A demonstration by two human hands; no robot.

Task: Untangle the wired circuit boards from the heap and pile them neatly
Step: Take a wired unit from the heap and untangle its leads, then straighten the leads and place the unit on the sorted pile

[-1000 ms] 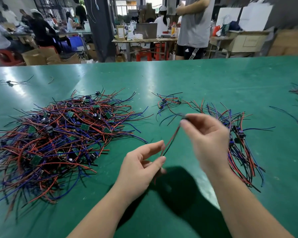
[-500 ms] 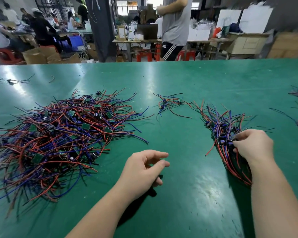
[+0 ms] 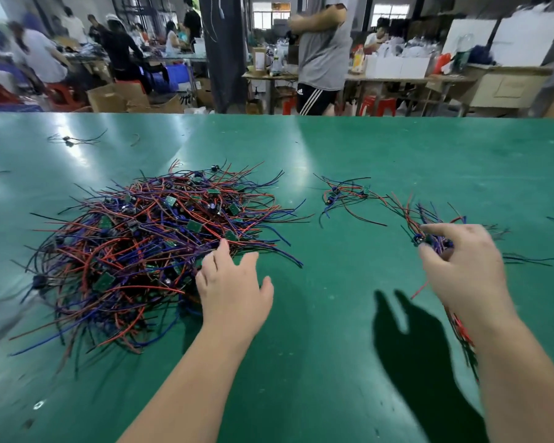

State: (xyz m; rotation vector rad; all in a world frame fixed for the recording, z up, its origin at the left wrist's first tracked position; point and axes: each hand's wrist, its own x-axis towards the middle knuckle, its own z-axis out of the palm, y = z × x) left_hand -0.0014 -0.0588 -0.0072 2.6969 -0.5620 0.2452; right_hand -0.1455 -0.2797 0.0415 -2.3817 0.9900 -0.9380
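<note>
Left hand now at one heap

A factory assembly floor: a long green table carried a heap of small circuit boards trailing red, blue and black wires. Beyond the table's far left corner, workers sat at crowded benches among open cartons. Beyond the middle of its far edge, a dark pillar rose and a person in a grey shirt stood. Beyond the far right, a bench held white boxes, with red stools beneath it.
</note>
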